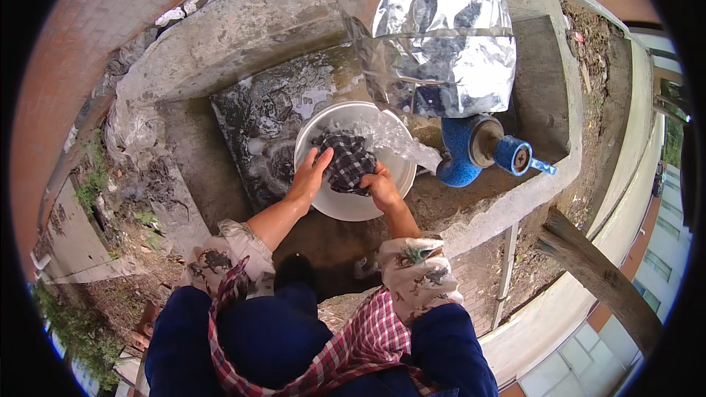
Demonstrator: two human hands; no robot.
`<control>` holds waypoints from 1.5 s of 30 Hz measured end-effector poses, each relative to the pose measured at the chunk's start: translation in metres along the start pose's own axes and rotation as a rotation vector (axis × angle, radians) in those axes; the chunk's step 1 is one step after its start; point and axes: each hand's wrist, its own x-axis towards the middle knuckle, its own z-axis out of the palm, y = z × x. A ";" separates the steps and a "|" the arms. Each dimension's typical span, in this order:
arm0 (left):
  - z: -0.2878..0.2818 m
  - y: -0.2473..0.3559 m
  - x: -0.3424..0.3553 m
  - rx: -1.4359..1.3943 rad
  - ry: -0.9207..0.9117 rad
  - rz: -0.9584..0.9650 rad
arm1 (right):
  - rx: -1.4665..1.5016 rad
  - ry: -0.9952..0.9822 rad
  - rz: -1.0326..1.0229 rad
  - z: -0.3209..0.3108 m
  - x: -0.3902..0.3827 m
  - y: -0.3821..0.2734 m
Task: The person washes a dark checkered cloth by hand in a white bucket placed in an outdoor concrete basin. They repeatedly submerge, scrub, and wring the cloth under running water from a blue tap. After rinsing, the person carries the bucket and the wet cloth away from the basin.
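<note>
A dark checked cloth [346, 162], wet and bunched up, lies in a round white basin [338, 209]. My right hand [382, 188] pinches the cloth's lower right edge between thumb and fingers. Against the cloth's left side rests my left hand [310, 179], its fingers stretched out and apart. From the right, a stream of water [397, 140] pours out of a blue tap [460, 162] and splashes into the basin beside the cloth.
The basin is inside a concrete sink [235, 37] with thick walls. A wet, foamy slab [272, 103] lies at its left. Silvery foil wrapping [441, 37] hangs over the tap's pipe. A wooden post [596, 272] slants at the right.
</note>
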 end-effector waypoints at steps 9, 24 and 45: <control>0.013 0.001 0.029 -0.526 -0.419 -0.264 | 0.437 -0.285 -0.084 0.021 -0.100 -0.078; 0.036 0.016 -0.019 0.577 0.161 0.844 | 0.602 0.141 -0.138 0.059 -0.058 -0.007; -0.004 -0.016 0.009 1.064 -0.059 0.444 | -1.759 0.016 0.259 0.059 0.025 0.029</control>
